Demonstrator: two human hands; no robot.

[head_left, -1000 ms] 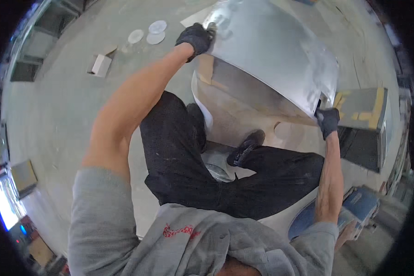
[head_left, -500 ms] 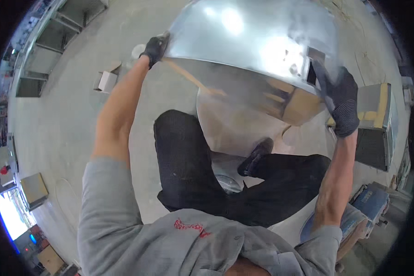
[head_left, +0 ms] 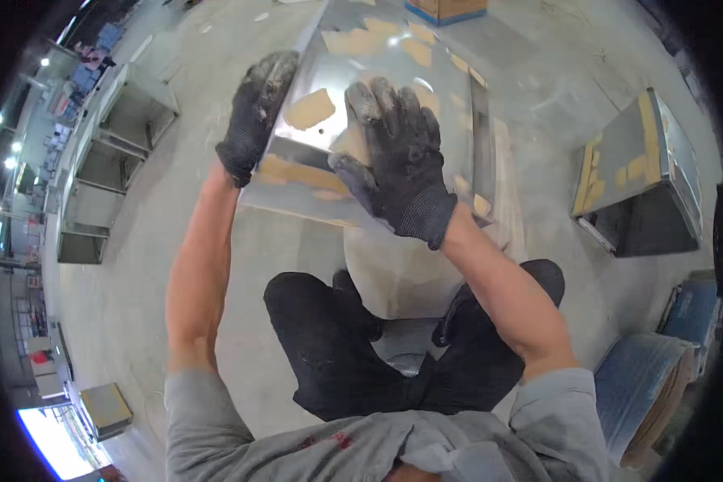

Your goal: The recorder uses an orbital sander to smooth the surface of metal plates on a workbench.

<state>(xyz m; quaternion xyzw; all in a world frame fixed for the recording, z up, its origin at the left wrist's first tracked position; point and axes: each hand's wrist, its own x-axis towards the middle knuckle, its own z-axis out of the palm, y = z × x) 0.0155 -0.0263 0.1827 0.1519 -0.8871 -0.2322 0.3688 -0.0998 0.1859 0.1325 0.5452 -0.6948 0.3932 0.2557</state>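
A boxy sheet-metal cabinet (head_left: 450, 80) lies before me, its top face dotted with tan patches of what looks like filler. My left hand (head_left: 259, 108), in a black glove, is curled along the cabinet's left edge; its fingertips are partly out of sight. My right hand (head_left: 402, 153), in a matching glove with grey-smudged fingertips, rests flat on the patched face with its fingers spread. Just left of those fingers are a tan patch (head_left: 311, 109) and a small dark hole. Under the cabinet's near end, a pale rounded support (head_left: 398, 277) stands between my legs.
A similar patched metal box (head_left: 618, 153) stands on the floor at right. Grey open-fronted cabinets (head_left: 116, 140) line the far left. A cardboard box (head_left: 450, 8) sits beyond the cabinet. Blue-and-brown rolled material (head_left: 639, 386) lies at lower right, and a smaller box (head_left: 106, 408) at lower left.
The cabinet, held up by both hands with a shiny face showing, has been turned and lowered; its patched face is now up. My right hand left its right side for the top.
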